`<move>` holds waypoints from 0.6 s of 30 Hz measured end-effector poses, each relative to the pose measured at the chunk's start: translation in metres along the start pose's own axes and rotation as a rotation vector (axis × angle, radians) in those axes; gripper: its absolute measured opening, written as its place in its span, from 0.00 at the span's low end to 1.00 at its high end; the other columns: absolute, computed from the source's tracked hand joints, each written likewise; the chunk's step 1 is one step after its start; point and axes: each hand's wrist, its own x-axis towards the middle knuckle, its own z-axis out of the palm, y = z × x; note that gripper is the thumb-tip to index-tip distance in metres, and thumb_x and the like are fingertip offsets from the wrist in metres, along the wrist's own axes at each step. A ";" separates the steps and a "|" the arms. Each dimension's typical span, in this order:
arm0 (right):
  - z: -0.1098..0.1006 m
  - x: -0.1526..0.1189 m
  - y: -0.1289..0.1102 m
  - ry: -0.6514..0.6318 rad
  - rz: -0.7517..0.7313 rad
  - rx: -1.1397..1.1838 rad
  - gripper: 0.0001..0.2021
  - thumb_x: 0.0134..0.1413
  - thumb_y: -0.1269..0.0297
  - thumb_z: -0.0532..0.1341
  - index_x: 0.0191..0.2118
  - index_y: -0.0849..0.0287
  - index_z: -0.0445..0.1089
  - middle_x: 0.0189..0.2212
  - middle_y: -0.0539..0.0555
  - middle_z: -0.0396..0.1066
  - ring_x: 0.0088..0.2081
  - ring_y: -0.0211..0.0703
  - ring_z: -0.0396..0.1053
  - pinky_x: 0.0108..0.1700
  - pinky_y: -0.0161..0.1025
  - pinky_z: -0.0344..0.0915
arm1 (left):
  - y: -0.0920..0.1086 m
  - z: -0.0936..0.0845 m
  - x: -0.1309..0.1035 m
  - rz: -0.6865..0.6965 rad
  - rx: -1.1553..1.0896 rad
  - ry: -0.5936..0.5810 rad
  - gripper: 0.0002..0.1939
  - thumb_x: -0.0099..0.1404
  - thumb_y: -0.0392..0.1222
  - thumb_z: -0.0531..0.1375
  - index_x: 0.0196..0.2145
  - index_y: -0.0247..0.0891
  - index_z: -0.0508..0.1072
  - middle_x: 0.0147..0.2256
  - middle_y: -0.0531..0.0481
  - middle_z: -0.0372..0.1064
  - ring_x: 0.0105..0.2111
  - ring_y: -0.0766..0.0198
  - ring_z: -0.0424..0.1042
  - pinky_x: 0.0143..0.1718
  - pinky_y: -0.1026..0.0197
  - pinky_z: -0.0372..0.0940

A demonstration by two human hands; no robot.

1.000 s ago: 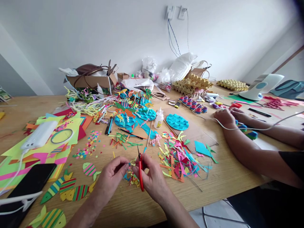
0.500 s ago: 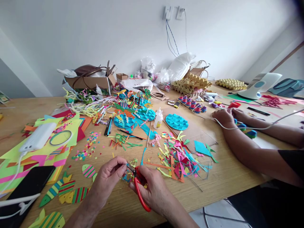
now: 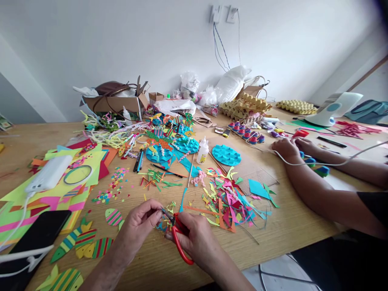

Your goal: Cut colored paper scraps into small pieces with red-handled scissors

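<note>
My right hand (image 3: 194, 234) grips the red-handled scissors (image 3: 182, 246), their blades pointing up and left. The blade tips meet the fingertips of my left hand (image 3: 144, 222), which are pinched together; whatever they hold is too small to make out. Small paper scraps (image 3: 165, 224) lie on the table behind the blades. Left of my left hand are striped paper fish, one pink and green (image 3: 113, 217), others red and green (image 3: 102, 247) or blue and green (image 3: 68, 244).
Coloured paper sheets (image 3: 18, 210), a black phone (image 3: 33, 238) and a white power bank (image 3: 50, 173) lie left. Paper offcuts (image 3: 227, 202) and a glue bottle (image 3: 203, 151) are beyond my right hand. Another person's arms (image 3: 315, 190) rest on the table at right.
</note>
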 end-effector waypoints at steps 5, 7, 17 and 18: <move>0.000 -0.001 0.004 -0.010 -0.009 -0.019 0.17 0.52 0.52 0.56 0.21 0.58 0.59 0.17 0.45 0.54 0.19 0.33 0.49 0.22 0.30 0.44 | 0.000 -0.003 0.001 -0.005 0.037 -0.035 0.06 0.59 0.40 0.54 0.27 0.39 0.69 0.23 0.57 0.60 0.26 0.66 0.60 0.29 0.67 0.57; 0.000 -0.002 0.004 -0.013 -0.011 -0.033 0.17 0.52 0.52 0.56 0.21 0.58 0.60 0.16 0.45 0.54 0.19 0.33 0.49 0.22 0.30 0.44 | 0.002 -0.005 0.001 -0.007 0.047 -0.055 0.06 0.59 0.39 0.54 0.26 0.39 0.69 0.22 0.57 0.59 0.26 0.66 0.59 0.29 0.67 0.57; 0.001 -0.002 0.009 -0.023 -0.055 -0.091 0.19 0.54 0.49 0.54 0.22 0.58 0.62 0.16 0.47 0.59 0.18 0.33 0.51 0.22 0.30 0.44 | 0.002 -0.008 0.002 -0.009 0.036 -0.082 0.06 0.59 0.40 0.55 0.26 0.39 0.68 0.22 0.57 0.58 0.25 0.66 0.59 0.28 0.67 0.56; 0.001 -0.002 0.010 -0.025 -0.056 -0.096 0.19 0.54 0.49 0.54 0.22 0.58 0.62 0.16 0.47 0.59 0.18 0.33 0.52 0.22 0.30 0.44 | 0.002 -0.008 0.002 -0.008 0.035 -0.083 0.06 0.59 0.40 0.54 0.25 0.39 0.67 0.22 0.57 0.58 0.25 0.66 0.59 0.28 0.67 0.56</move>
